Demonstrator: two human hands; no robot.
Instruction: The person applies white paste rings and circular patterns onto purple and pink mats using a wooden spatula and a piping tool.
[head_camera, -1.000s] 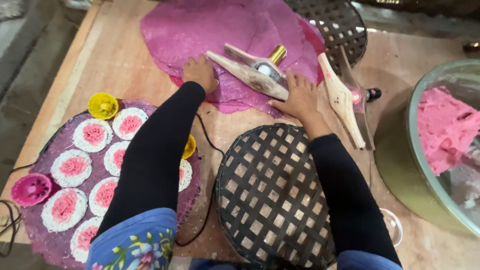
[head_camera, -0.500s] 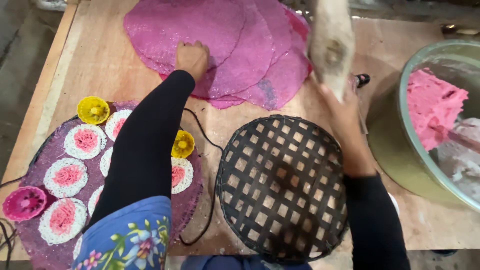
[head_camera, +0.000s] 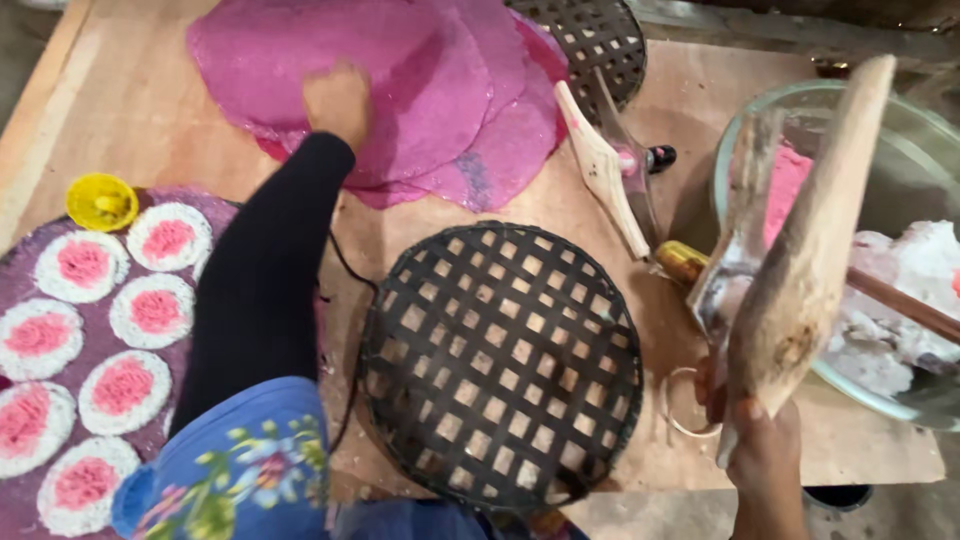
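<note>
The left hand (head_camera: 338, 100) rests flat on the top sheet of a stack of pink round sheets (head_camera: 400, 80) lying on the wooden table (head_camera: 120, 110), while the right hand (head_camera: 765, 450) grips a wooden press (head_camera: 800, 270) with a metal part, lifted upright over the table's right edge beside a glass bowl (head_camera: 880, 400) holding pink and white dough. Between the arms lies a dark woven lattice tray (head_camera: 500, 365). To the left, a purple mat (head_camera: 30, 440) carries small white discs with pink centres (head_camera: 125, 385), with a yellow cup (head_camera: 101, 200) at its top edge.
</note>
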